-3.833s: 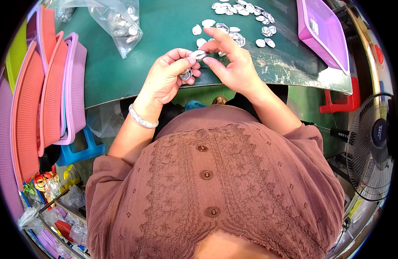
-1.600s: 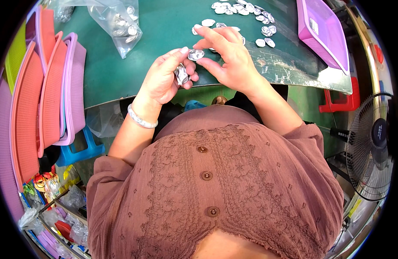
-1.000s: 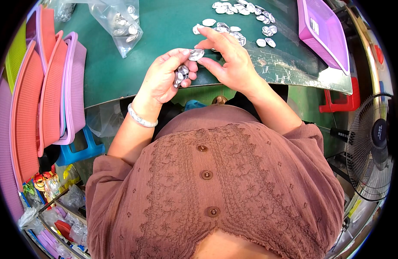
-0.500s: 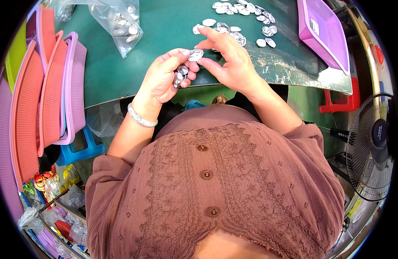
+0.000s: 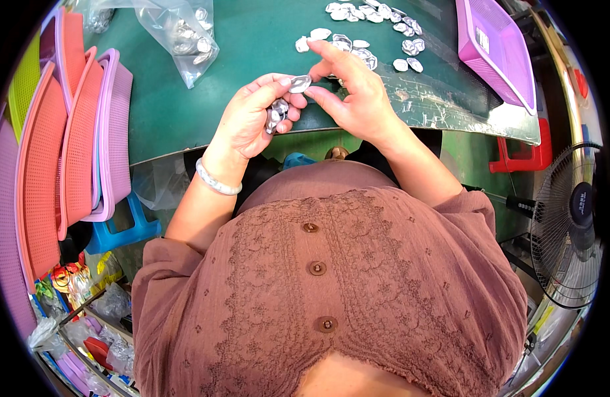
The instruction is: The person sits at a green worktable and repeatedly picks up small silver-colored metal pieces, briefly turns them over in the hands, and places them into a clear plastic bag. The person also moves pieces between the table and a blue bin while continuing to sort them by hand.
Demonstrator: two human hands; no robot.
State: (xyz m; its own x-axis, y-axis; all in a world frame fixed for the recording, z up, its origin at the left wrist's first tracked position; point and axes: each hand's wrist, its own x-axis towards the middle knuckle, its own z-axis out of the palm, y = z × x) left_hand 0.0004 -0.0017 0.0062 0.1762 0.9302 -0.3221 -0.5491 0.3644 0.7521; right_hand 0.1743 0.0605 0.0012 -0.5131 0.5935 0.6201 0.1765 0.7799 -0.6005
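Observation:
My left hand (image 5: 255,114) is closed, pinching a shiny silver oval piece (image 5: 300,84) between thumb and forefinger. Several more small silver pieces (image 5: 276,114) are gathered under its curled fingers. Just to the right of the pinched piece is my right hand (image 5: 354,92), thumb and fingers spread with nothing visible between them. Its thumb tip comes very close to the piece; whether they touch I cannot tell. Beyond the right fingers, loose silver pieces (image 5: 342,44) lie on the green table (image 5: 252,46), some partly covered by that hand.
A clear plastic bag (image 5: 189,59) with silver pieces lies at the far left. A purple basket (image 5: 497,59) sits on the table's right side. Stacked coloured baskets (image 5: 77,145) stand at left, above a blue stool (image 5: 130,228). To the right are a fan (image 5: 569,218) and a red stool (image 5: 526,149).
The pinched silver piece has tilted, showing a smoother face. My right forefinger and thumb have drawn slightly away to the right. My left hand has barely moved.

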